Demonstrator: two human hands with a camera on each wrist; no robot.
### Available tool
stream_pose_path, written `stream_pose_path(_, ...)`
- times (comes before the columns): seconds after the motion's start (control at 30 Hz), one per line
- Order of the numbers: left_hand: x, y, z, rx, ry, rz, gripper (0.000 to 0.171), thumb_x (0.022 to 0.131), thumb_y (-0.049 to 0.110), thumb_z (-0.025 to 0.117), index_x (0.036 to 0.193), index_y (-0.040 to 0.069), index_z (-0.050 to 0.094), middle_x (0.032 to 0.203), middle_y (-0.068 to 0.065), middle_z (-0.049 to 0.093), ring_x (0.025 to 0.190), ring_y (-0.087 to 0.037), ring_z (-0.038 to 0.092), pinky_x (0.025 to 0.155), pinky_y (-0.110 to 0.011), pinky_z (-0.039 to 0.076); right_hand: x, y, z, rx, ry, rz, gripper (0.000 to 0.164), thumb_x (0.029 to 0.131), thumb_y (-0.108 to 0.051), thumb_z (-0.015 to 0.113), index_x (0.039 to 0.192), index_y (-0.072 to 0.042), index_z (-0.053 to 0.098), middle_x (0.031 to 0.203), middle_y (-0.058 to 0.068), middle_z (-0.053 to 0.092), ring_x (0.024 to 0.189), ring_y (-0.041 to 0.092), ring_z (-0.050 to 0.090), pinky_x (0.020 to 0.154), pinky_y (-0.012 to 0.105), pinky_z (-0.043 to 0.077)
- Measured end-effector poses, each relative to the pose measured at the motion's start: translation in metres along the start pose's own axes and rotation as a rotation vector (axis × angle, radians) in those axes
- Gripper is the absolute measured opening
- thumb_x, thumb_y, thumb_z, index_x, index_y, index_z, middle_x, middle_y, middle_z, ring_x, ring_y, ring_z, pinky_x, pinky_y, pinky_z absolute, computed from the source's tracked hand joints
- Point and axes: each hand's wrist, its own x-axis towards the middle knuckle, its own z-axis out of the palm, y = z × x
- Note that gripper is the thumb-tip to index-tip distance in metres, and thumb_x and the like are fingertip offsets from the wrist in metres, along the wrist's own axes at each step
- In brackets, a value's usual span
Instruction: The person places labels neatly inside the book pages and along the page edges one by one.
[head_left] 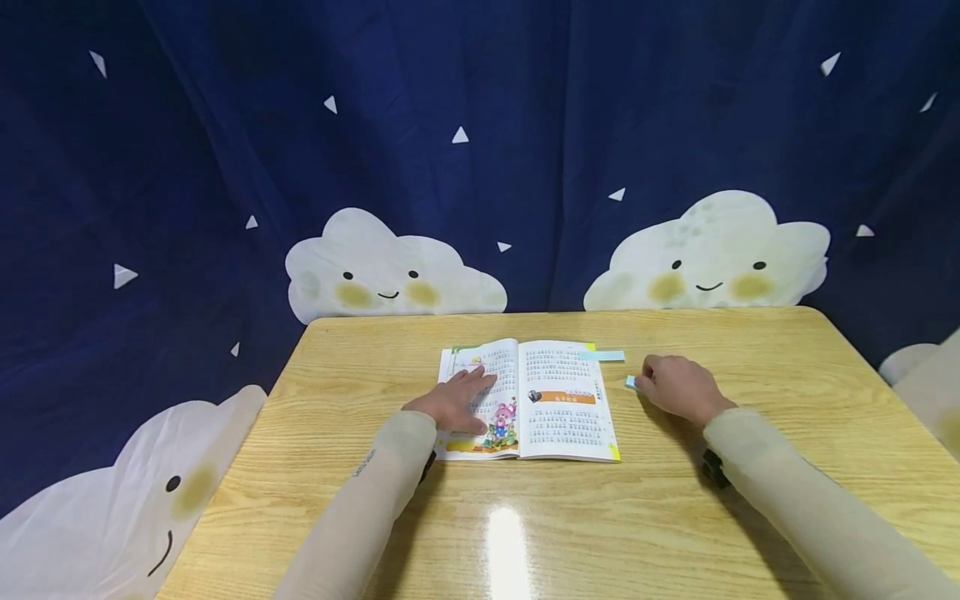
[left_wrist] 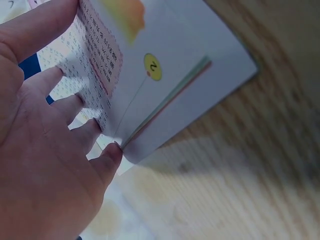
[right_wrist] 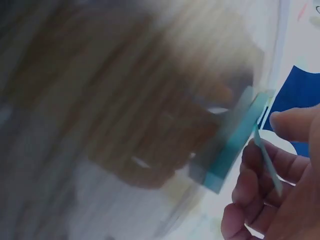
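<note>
An open book (head_left: 566,425) with printed text and coloured pictures lies on the wooden table. My left hand (head_left: 453,402) rests on its left page, fingers spread; the left wrist view shows this hand (left_wrist: 55,135) beside the slightly raised page edges. From the upper right page juts a light blue sticky strip (head_left: 602,356). Right of the book, my right hand (head_left: 678,387) has curled fingers at a small light blue sticky note (head_left: 632,382). In the right wrist view, a thin strip (right_wrist: 268,162) runs between the fingers of this hand (right_wrist: 280,170), beside a flat teal strip (right_wrist: 235,147).
The wooden table (head_left: 337,500) extends around the book, with a bright light reflection near its front. Behind it hangs a dark blue curtain (head_left: 525,125) printed with smiling clouds and white triangles. Dark wrist devices (head_left: 714,468) show under the sleeves.
</note>
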Motion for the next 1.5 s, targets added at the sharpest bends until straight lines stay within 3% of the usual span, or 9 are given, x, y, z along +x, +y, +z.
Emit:
stream_pose_path(0.2, 0.002, -0.001, 0.001, 0.021, -0.004, 0.005, 0.085, 0.09, 0.033, 0.073, 0.158, 0.033, 0.023, 0.17, 0.005, 0.008, 0.158, -0.026, 0.007, 0.126, -0.055, 0.016, 0.002, -0.002, -0.002, 0.067, -0.044, 0.024, 0.023, 0.092, -0.029, 0.065, 0.09, -0.006, 0.064, 0.068, 0.003, 0.059, 0.059, 0.017, 0.048, 0.054, 0.028, 0.036)
stream_pose_path(0.57, 0.002, -0.001, 0.0, 0.019, -0.006, 0.003, 0.085, 0.09, 0.032, 0.073, 0.159, 0.032, 0.023, 0.17, 0.005, 0.007, 0.158, -0.026, 0.007, 0.126, -0.054, 0.014, -0.002, 0.008, -0.012, 0.144, -0.127, 0.025, 0.011, 0.084, -0.015, 0.066, 0.09, -0.006, 0.066, 0.086, 0.009, 0.066, 0.069, 0.02, 0.051, 0.061, 0.031, 0.04)
stream_pose_path(0.77, 0.001, -0.002, 0.0, 0.016, -0.005, 0.002, 0.086, 0.09, 0.032, 0.073, 0.159, 0.033, 0.022, 0.17, 0.005, 0.008, 0.158, -0.026, 0.008, 0.126, -0.055, 0.016, -0.006, 0.008, -0.016, 0.138, -0.174, 0.046, 0.025, 0.093, -0.029, 0.063, 0.094, -0.005, 0.064, 0.071, 0.004, 0.06, 0.063, 0.017, 0.049, 0.057, 0.029, 0.037)
stream_pose_path(0.9, 0.001, -0.002, 0.001, 0.013, 0.001, 0.007, 0.085, 0.09, 0.032, 0.073, 0.158, 0.033, 0.023, 0.17, 0.004, 0.009, 0.158, -0.026, 0.008, 0.125, -0.056, 0.017, -0.006, 0.007, -0.016, 0.126, -0.171, 0.087, 0.028, 0.092, -0.032, 0.064, 0.083, -0.006, 0.058, 0.064, 0.0, 0.05, 0.058, 0.014, 0.044, 0.053, 0.028, 0.034)
stream_pose_path(1.13, 0.003, -0.001, 0.001, 0.052, 0.009, 0.005, 0.085, 0.089, 0.033, 0.073, 0.158, 0.031, 0.024, 0.17, 0.004, 0.01, 0.157, -0.027, 0.01, 0.125, -0.054, 0.018, -0.003, 0.007, -0.021, 0.115, -0.184, 0.17, 0.048, 0.084, -0.04, 0.069, 0.053, -0.021, 0.038, 0.05, -0.009, 0.025, 0.05, 0.009, 0.022, 0.047, 0.024, 0.021)
stream_pose_path(1.27, 0.003, -0.001, 0.0, 0.046, 0.012, 0.0, 0.086, 0.089, 0.034, 0.074, 0.158, 0.032, 0.024, 0.17, 0.005, 0.01, 0.158, -0.027, 0.009, 0.126, -0.053, 0.018, -0.002, 0.009, -0.022, 0.131, -0.208, 0.173, 0.05, 0.085, -0.041, 0.068, 0.052, -0.022, 0.035, 0.05, -0.009, 0.024, 0.05, 0.008, 0.021, 0.047, 0.023, 0.021)
stream_pose_path(1.5, 0.003, -0.002, 0.001, 0.016, 0.009, 0.001, 0.085, 0.089, 0.033, 0.074, 0.158, 0.034, 0.024, 0.169, 0.006, 0.009, 0.158, -0.026, 0.008, 0.125, -0.055, 0.019, 0.002, 0.012, -0.017, 0.187, -0.231, 0.105, 0.049, 0.088, -0.031, 0.066, 0.052, -0.022, 0.035, 0.05, -0.009, 0.024, 0.049, 0.008, 0.02, 0.049, 0.024, 0.023)
